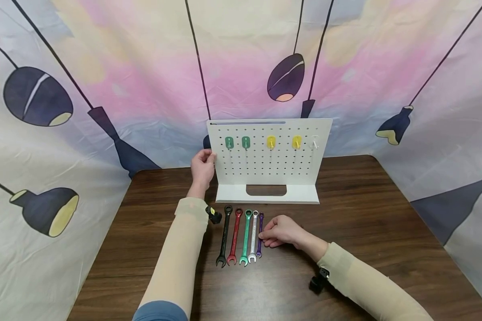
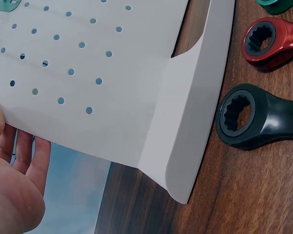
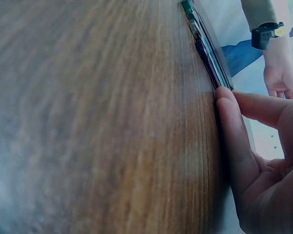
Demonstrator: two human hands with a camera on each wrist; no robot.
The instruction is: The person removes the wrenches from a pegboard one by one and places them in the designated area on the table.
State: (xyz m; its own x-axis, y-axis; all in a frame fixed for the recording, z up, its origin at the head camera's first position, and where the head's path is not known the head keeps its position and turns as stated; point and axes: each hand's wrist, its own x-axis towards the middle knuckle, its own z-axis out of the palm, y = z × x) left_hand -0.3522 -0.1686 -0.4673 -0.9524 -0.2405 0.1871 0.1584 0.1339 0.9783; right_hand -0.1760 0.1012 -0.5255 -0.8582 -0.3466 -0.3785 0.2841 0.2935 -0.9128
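Note:
My left hand (image 1: pixel 203 169) grips the left edge of a white pegboard (image 1: pixel 265 162), its thumb on the front and its fingers reaching behind. Several combination wrenches lie side by side on the table in front of it: a black wrench (image 1: pixel 224 236), a red wrench (image 1: pixel 234 236), a green wrench (image 1: pixel 246 238), a silver wrench (image 1: pixel 253 236) and a small purple wrench (image 1: pixel 260 234). At the right end of the row, my right hand (image 1: pixel 283 232) pinches the purple wrench between thumb and index finger. In the right wrist view, the fingertips hide part of its shaft.
Green hooks (image 1: pixel 246 142), yellow hooks (image 1: pixel 271 142) and a white hook (image 1: pixel 314 142) sit along the upper pegboard. The board stands upright on a wide base near the rear of the brown wooden table (image 1: pixel 357 223). Behind hangs a lamp-patterned cloth (image 1: pixel 241 67).

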